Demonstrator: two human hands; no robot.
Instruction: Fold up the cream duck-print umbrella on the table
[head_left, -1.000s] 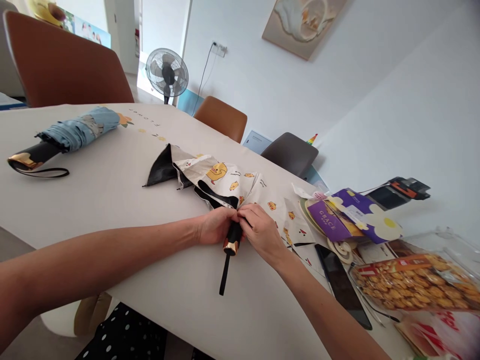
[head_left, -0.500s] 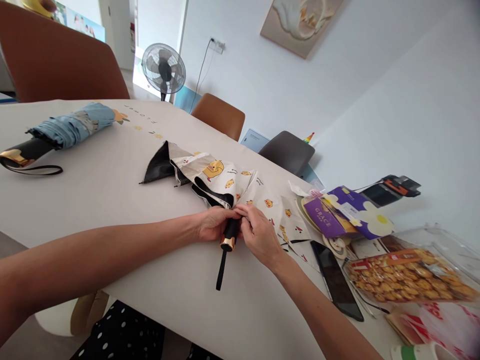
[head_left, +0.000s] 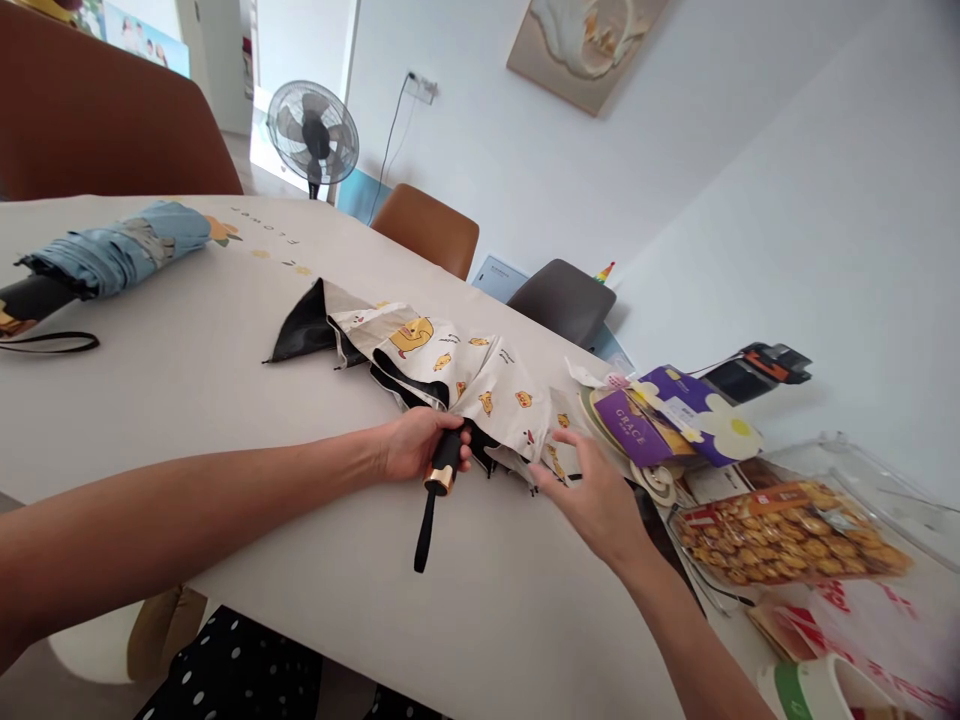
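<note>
A folded white umbrella with yellow duck prints and black lining (head_left: 420, 350) lies on the white table (head_left: 187, 380). My left hand (head_left: 414, 444) is closed round its black handle (head_left: 444, 458), whose gold ring and black wrist strap (head_left: 424, 530) stick out toward me. My right hand (head_left: 592, 495) hovers just right of the handle with its fingers spread, touching or nearly touching a loose flap of the umbrella's cloth (head_left: 555, 455).
A second, blue folded umbrella (head_left: 112, 250) lies at the far left. A purple box (head_left: 660, 425), a dark phone, a clear snack packet (head_left: 787, 545) and a cup (head_left: 810, 690) crowd the right. Brown chairs (head_left: 427, 225) and a fan (head_left: 311, 135) stand behind the table.
My right hand has let go of the handle area and moved right, fingers opening. The umbrella cloth near the handle has spread rightward. My left hand stays on the handle.
</note>
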